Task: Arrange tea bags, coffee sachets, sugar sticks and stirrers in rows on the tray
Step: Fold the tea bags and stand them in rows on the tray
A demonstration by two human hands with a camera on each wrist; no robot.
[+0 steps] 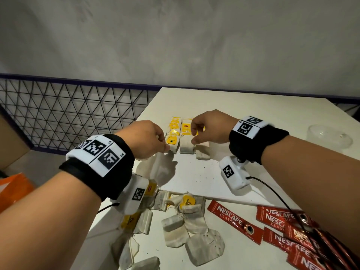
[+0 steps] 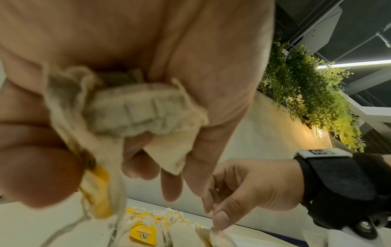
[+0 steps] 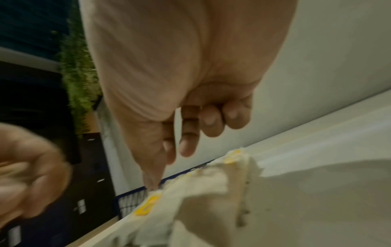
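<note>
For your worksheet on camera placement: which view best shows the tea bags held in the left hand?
The left wrist view: the crumpled tea bags fill the frame inside the left hand. The head view hides them behind that hand; the right wrist view shows it only as a blur.

The red coffee sachets [image 1: 234, 221] read "NESCAFE CLASSIC"; the left wristband [image 1: 109, 156] reads "L5".

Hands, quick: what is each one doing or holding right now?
Left hand: fingers curled round a bunch of tea bags.
Right hand: thumb and forefinger pinch a tea bag in the row on the tray.
</note>
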